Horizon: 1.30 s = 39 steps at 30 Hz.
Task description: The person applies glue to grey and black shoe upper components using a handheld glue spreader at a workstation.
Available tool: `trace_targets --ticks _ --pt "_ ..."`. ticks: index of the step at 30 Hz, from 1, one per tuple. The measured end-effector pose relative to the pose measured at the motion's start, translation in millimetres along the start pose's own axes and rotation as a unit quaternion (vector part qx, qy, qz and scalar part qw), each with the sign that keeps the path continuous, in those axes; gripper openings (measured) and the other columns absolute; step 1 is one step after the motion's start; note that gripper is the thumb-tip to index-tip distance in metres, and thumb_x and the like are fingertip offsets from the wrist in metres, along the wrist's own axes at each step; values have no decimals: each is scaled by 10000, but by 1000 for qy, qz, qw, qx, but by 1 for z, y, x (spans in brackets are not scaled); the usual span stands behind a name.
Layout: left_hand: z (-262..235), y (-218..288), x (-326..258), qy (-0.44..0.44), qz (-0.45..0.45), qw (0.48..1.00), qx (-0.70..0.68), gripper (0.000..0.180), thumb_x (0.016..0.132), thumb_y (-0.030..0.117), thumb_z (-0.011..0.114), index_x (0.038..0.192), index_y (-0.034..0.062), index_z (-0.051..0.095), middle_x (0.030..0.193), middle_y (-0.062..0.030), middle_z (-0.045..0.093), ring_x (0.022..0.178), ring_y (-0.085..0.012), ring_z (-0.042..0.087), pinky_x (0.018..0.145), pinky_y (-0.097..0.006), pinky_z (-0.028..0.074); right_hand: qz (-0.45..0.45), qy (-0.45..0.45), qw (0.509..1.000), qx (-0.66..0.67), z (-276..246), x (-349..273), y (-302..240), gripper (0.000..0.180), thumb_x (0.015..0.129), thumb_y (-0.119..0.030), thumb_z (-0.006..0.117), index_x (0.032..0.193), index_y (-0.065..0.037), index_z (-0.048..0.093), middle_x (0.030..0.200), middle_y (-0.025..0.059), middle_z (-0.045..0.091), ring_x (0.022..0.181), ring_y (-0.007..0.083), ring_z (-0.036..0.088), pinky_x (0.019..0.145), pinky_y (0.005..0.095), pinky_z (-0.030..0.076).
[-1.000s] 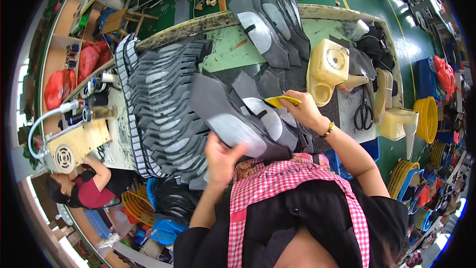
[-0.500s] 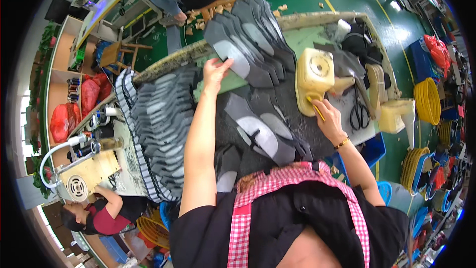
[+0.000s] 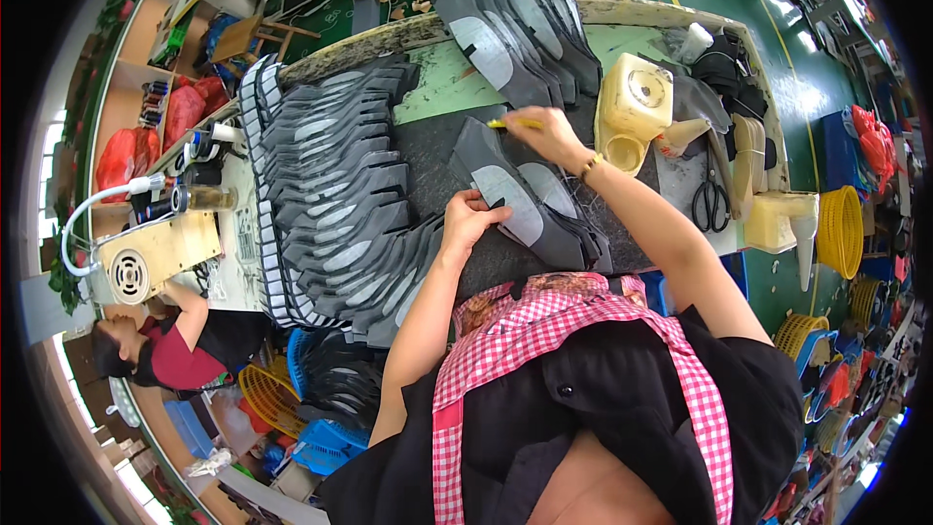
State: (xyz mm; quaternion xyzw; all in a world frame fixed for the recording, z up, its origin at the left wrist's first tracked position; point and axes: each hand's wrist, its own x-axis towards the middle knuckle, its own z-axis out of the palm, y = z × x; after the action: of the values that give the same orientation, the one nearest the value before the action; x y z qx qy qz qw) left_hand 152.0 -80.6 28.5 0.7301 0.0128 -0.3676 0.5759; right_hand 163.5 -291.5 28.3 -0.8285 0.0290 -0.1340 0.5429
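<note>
Tool, slim and yellow, is sitting clamped in the right hand, its tip hovering over or touching the far end of a grey piece; which of the two, I cannot tell. The left hand is reaching the piece's left edge, thumb lying on it beside a black tab; whether this grip is pinching, I cannot tell. Half a second ago the left hand was touching the far stack and the right was holding the tool at the jug's cup; now both are working at the near piece.

That piece is lying on top of similar ones in front of the checked apron. The pale yellow jug is standing to their right, with black scissors lying farther right. On the left, a long row of grey pieces is overlapping across the surface. Beyond it, a co-worker in dark red is sitting.
</note>
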Motion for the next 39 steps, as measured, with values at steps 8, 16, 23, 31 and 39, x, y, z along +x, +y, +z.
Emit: trace_targets --ticks 8,16,23,31,39 --pt "-10 25 0 -93 -83 992 31 466 630 177 771 1002 2 552 878 -49 601 775 -142 577 641 -258 452 17 53 997 -49 -98 -96 -56 141 689 -113 614 785 -11 632 764 83 630 727 188 605 681 289 466" --pt "-1 24 8 -41 -67 997 -4 355 609 93 768 896 -19 591 788 -65 616 655 -128 587 556 -222 456 156 18 980 120 -87 -107 -63 156 705 -83 607 851 -33 630 736 58 598 665 113 543 613 261 438" --pt "0 6 10 -8 -33 999 -43 350 594 40 753 901 -1 590 769 -53 627 656 -115 591 581 -219 456 -70 -181 980 -42 -88 -157 -41 169 633 -135 635 765 -39 595 763 110 592 706 275 564 640 344 458" --pt "-3 8 15 -22 -63 997 -47 345 567 52 764 865 -3 600 742 -46 616 600 -106 561 550 -211 432 53 -32 998 -17 -21 -34 -17 184 793 -183 581 852 -16 629 631 111 610 539 191 595 524 285 462" --pt "-3 -1 12 -50 -89 993 -60 432 610 34 738 1000 -19 561 883 -59 618 752 -137 594 653 -222 463 24 -41 996 -81 0 5 -7 186 787 -218 594 845 -48 643 635 142 593 589 256 603 543 318 460"
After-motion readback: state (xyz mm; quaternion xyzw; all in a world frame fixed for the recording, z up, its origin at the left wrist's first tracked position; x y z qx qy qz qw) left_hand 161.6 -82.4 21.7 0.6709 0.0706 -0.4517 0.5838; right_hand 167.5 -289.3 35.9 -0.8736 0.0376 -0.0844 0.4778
